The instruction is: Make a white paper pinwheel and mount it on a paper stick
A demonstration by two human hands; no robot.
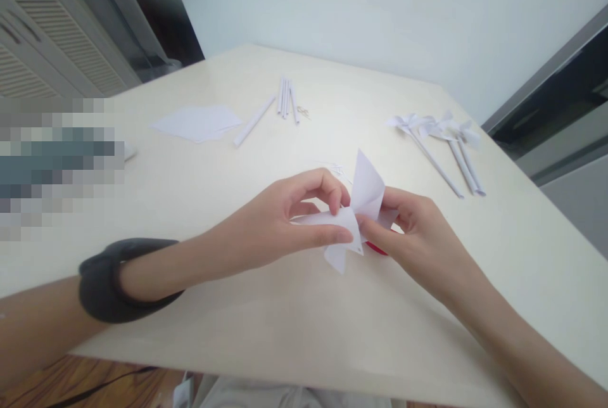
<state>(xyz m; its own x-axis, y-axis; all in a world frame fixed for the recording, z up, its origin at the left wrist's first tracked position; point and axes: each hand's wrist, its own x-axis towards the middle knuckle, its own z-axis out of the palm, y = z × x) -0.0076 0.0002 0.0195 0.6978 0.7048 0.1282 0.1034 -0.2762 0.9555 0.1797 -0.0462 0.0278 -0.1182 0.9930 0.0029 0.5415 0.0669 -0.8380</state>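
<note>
A white folded paper pinwheel [365, 196] is held just above the cream table [266, 319], near its middle. My left hand [280, 221] pinches the pinwheel's left flaps between thumb and fingers. My right hand [418, 237] grips it from the right, thumb at the centre. A small red object [377, 248] shows under my right fingers; what it is cannot be told. A dark band [116, 278] wraps my left wrist.
Finished paper pinwheels on sticks [441, 142] lie at the right. Rolled white paper sticks [285, 99] and one apart [254, 120] lie at the back centre, with flat paper sheets [197, 123] to their left. A blurred area covers the left edge.
</note>
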